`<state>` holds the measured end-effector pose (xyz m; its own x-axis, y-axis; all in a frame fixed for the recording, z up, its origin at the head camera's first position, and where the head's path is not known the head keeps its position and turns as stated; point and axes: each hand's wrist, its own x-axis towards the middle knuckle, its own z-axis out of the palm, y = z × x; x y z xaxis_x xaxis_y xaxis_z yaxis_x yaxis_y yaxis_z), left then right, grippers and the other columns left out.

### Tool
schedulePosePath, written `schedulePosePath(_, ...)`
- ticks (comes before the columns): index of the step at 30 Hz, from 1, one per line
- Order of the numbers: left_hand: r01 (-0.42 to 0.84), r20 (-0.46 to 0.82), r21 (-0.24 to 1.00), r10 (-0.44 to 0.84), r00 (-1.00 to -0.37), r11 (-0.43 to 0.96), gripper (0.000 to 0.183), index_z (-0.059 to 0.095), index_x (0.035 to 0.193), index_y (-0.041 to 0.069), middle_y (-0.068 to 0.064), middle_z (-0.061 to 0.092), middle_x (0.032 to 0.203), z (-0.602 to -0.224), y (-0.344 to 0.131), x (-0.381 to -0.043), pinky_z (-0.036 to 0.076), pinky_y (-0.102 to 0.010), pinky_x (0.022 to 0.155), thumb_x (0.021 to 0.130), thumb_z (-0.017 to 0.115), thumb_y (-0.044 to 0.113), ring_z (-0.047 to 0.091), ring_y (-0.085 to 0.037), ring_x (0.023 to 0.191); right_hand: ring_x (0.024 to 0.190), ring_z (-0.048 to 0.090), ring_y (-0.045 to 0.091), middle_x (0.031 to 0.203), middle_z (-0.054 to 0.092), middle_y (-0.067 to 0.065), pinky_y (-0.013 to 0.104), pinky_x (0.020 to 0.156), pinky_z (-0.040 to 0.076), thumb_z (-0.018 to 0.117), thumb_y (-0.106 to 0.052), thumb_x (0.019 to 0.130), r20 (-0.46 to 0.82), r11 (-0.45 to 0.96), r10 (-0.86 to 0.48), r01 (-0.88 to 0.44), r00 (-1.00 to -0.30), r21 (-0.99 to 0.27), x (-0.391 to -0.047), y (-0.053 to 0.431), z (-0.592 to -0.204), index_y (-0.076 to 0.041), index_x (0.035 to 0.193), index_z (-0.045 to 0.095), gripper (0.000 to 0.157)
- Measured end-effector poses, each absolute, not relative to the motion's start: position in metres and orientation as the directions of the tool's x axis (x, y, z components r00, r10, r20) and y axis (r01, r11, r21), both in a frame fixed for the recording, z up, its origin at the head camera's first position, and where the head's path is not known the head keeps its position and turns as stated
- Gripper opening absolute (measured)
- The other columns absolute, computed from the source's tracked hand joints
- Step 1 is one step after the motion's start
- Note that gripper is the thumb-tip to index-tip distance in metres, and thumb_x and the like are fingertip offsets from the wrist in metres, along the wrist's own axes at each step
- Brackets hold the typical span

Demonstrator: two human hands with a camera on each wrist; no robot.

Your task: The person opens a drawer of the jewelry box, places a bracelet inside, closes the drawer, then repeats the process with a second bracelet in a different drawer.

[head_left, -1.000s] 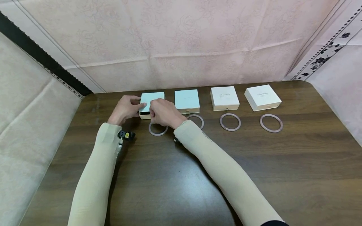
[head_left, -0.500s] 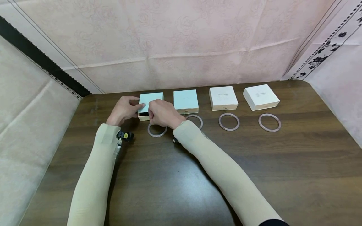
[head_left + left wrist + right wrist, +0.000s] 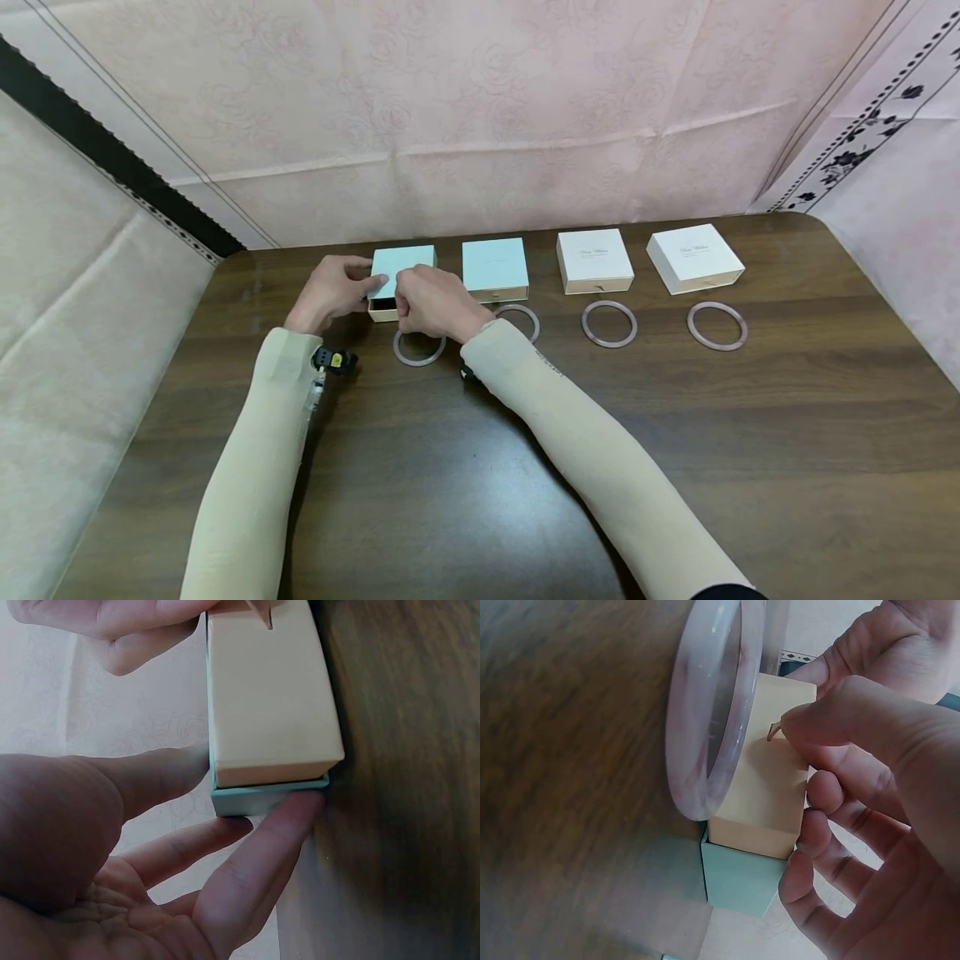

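At the far left of the row, a teal box (image 3: 402,260) has its cream drawer (image 3: 382,316) pulled partly out toward me. My left hand (image 3: 332,289) grips the teal sleeve by its sides, thumb on top and fingers near the lower edge in the left wrist view. My right hand (image 3: 435,298) pinches the small ribbon tab (image 3: 774,730) on the drawer front between thumb and forefinger. Its other fingers curl beside the drawer. A pale lilac bangle (image 3: 686,742) lies on the table just in front of this box, partly under the right hand in the head view.
To the right stand a second teal box (image 3: 495,265) and two white boxes, one upright to me (image 3: 595,258) and one angled (image 3: 696,257). Bangles lie before them, including one (image 3: 587,327) and another (image 3: 693,327). A pink patterned cloth (image 3: 487,108) hangs behind the wooden table (image 3: 525,467).
The drawer of the left teal box sticks out slightly further than a second ago. Both hands keep nearly the same place and hold.
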<state>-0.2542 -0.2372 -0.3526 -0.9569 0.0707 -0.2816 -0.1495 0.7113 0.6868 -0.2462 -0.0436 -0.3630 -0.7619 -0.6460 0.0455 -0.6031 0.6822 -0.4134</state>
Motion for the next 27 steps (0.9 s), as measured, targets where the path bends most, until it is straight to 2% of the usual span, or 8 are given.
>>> schedulePosePath(27,-0.145,-0.274,0.698,0.074,-0.959,0.701,0.06,0.043,0.155,0.003,-0.023,0.057,0.14,-0.3536,-0.2358,-0.2549,0.056,-0.051,0.097,0.105,0.059,0.031,0.073,-0.037,0.106,0.066,0.056,0.011,0.069,0.065,-0.006,0.027,0.06,0.048,0.073,-0.012,0.089,0.033,0.658,-0.67,-0.613,-0.742,-0.437,-0.2445,-0.0433,-0.3623,-0.02,0.064,0.065,0.027)
